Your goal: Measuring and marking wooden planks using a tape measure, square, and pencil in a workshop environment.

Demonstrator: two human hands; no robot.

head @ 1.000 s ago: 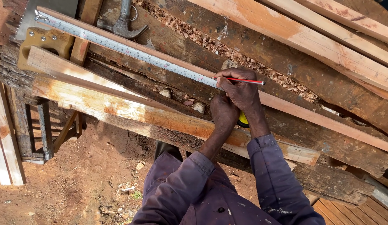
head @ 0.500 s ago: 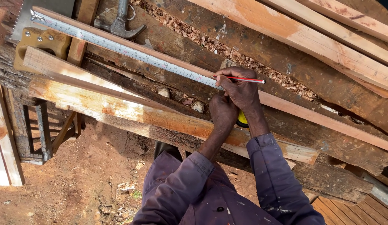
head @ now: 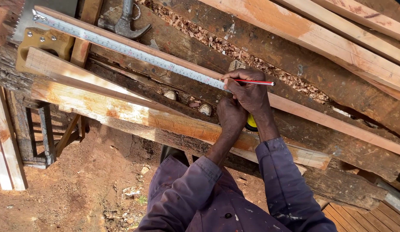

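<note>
Red pencil (head: 253, 81): you hold it in your right hand (head: 250, 93), fingers closed around its front end, its tip down where the silver steel measuring tape (head: 122, 46) meets your hand. The rest of the pencil sticks out level to the right, above the dark wood behind it.

The tape runs flat along a long narrow pale wooden strip (head: 320, 120), from its hooked end at the top left, diagonally down to your right hand. The strip carries on past your hand toward the lower right edge of the view.

Your left hand (head: 231, 115) sits just below and touching your right one, curled shut and pressed down on the rough dark plank beside the strip. A bit of the tape's yellow case (head: 251, 123) shows between your two wrists; which hand grips it you cannot tell from here.

The desk is a stack of rough dark weathered timbers (head: 320, 73), with a line of pale wood shavings (head: 234, 49) lying in a groove behind the strip. A claw hammer with a steel head (head: 126, 23) lies at the top, near the tape's far end. A handsaw with a yellow wooden handle (head: 43, 41) rests at the top left corner. A wider pale board (head: 122, 111) lies along the front edge, below the tape. Red earth (head: 79, 189) shows below the desk.
</note>
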